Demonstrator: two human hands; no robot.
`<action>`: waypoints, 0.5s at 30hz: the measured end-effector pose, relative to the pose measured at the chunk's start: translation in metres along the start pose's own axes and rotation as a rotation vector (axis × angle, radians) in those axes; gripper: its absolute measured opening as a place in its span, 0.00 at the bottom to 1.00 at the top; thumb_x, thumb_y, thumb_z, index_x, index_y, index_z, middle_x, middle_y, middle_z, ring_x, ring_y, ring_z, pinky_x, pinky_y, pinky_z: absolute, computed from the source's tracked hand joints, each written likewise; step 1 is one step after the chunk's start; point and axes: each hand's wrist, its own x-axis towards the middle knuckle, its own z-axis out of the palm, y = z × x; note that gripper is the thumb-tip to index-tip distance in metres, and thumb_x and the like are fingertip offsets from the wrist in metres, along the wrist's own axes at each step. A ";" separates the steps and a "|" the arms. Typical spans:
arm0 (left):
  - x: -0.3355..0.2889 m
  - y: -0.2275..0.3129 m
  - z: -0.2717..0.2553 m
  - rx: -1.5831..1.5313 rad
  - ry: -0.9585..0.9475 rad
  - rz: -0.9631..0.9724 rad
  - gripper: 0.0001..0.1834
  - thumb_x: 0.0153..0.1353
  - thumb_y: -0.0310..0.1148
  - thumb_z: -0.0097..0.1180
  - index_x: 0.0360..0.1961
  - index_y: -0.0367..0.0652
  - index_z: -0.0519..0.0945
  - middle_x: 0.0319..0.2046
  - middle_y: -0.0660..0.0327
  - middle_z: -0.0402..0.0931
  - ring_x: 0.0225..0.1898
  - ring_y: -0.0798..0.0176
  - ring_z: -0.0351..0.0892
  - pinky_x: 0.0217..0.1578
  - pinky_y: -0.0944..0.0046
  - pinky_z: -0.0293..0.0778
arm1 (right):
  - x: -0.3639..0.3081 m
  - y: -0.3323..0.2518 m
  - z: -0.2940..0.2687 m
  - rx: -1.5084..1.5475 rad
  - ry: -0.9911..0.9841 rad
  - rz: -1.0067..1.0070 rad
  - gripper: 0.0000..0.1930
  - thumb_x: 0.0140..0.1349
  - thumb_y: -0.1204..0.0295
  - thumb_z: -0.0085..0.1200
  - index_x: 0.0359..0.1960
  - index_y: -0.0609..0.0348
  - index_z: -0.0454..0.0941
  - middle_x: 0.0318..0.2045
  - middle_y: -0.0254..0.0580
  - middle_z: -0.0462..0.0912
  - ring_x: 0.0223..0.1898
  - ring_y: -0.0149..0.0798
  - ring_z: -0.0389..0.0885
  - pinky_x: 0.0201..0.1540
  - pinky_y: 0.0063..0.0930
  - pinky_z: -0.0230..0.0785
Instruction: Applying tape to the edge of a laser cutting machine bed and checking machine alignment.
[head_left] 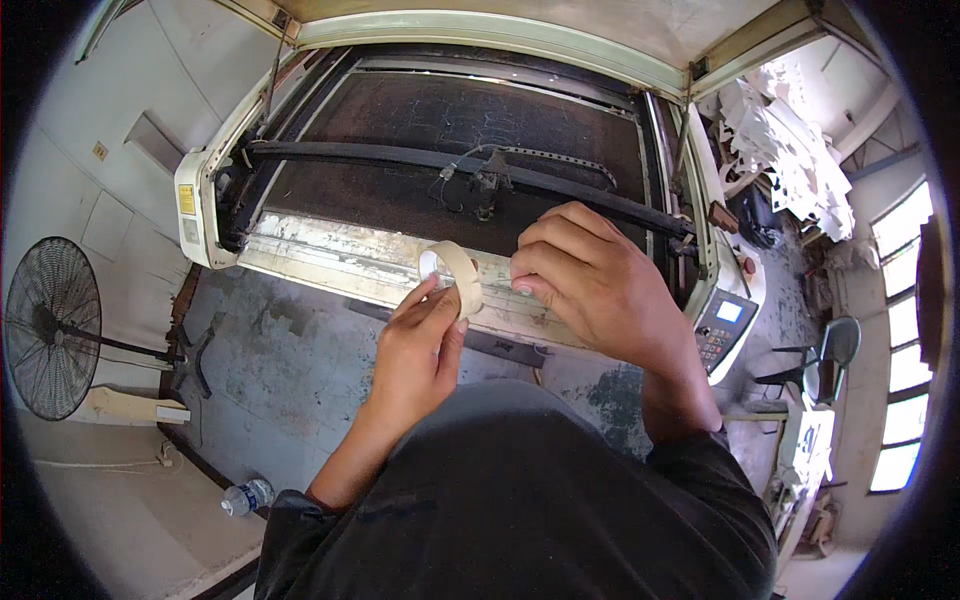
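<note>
My left hand (pixel 418 345) grips a roll of cream masking tape (pixel 465 277), its fingers inside the ring and its thumb on the outer side. To the right of the roll, my right hand (pixel 590 285) is closed with thumb and forefinger pressed together. Whatever may be in that pinch is too small to make out. Both hands are above the worn, pale front ledge (pixel 345 250) of a large flatbed cutting machine. Beyond them lies its dark bed (pixel 380 110), under a raised lid (pixel 560 38).
A black gantry beam (pixel 360 153) with a cabled head (pixel 487 190) crosses the bed. At the machine's right corner is a control panel (pixel 722 325). A black fan (pixel 55 325) and a plastic bottle (pixel 248 496) are on the left; a green chair (pixel 838 345) stands at right.
</note>
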 end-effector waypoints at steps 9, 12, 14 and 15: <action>0.008 0.015 0.022 -1.390 0.183 -0.365 0.24 0.81 0.36 0.51 0.70 0.31 0.72 0.66 0.51 0.77 0.67 0.60 0.73 0.73 0.57 0.61 | -0.001 -0.010 0.018 -0.119 -0.049 -0.151 0.15 0.58 0.68 0.59 0.46 0.60 0.83 0.47 0.35 0.82 0.54 0.40 0.80 0.57 0.35 0.76; 0.015 0.016 0.030 -1.408 0.295 -0.495 0.19 0.84 0.35 0.45 0.61 0.31 0.79 0.60 0.49 0.82 0.60 0.62 0.79 0.66 0.60 0.69 | -0.004 -0.014 0.024 -0.155 -0.061 -0.160 0.15 0.59 0.69 0.58 0.47 0.60 0.83 0.48 0.35 0.82 0.54 0.40 0.79 0.57 0.35 0.76; 0.019 0.015 0.033 -1.394 0.340 -0.516 0.17 0.83 0.34 0.45 0.58 0.31 0.81 0.57 0.48 0.84 0.58 0.63 0.81 0.64 0.61 0.71 | -0.005 -0.016 0.032 -0.181 -0.014 -0.157 0.15 0.60 0.68 0.57 0.48 0.60 0.83 0.48 0.35 0.81 0.55 0.40 0.79 0.57 0.35 0.76; 0.020 0.016 0.036 -1.382 0.371 -0.503 0.17 0.83 0.34 0.46 0.56 0.31 0.81 0.56 0.48 0.85 0.57 0.62 0.82 0.63 0.61 0.72 | -0.006 -0.017 0.036 -0.165 0.014 -0.121 0.15 0.60 0.69 0.58 0.47 0.60 0.83 0.48 0.36 0.81 0.54 0.41 0.79 0.56 0.36 0.76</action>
